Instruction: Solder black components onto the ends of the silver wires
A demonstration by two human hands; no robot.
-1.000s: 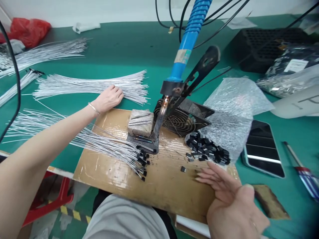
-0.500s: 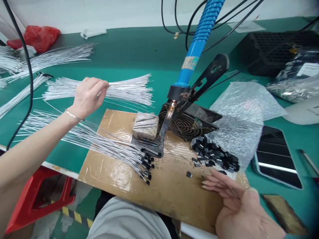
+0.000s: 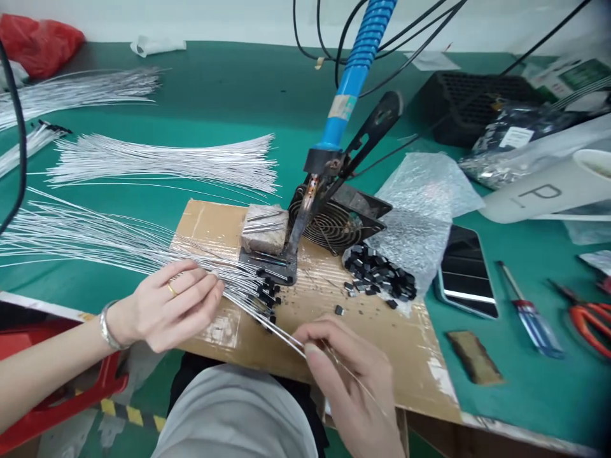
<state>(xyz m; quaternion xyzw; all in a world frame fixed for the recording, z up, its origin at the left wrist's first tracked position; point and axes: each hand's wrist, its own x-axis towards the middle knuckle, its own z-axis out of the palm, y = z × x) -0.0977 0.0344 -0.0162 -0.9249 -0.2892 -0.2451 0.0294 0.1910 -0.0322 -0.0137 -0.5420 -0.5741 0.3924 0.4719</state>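
Near the cardboard's front edge, my right hand (image 3: 356, 375) pinches the ends of a few thin white wires (image 3: 277, 331) between thumb and fingers. Those wires run back to my left hand (image 3: 174, 305), whose fingers are curled closed on them. Just behind the left hand lies a loose bundle of white wires with small black ends (image 3: 267, 296), spread over the cardboard (image 3: 305, 331). A pile of small black pieces (image 3: 379, 273) sits to the right on bubble wrap (image 3: 410, 222), with one loose black piece (image 3: 339, 310) in front.
A blue extraction pipe (image 3: 356, 83) rises behind a soldering stand with a block (image 3: 265, 229) and a fan (image 3: 334, 222). Another wire bundle (image 3: 167, 159) lies behind. On the right are a phone (image 3: 466, 270), a screwdriver (image 3: 532, 312), red-handled pliers (image 3: 589, 321) and a cup (image 3: 548, 184).
My left hand has come down from the back wire bundle to the front one and closed. My right hand, open before, has moved left and now pinches wire ends. The view has shifted right.
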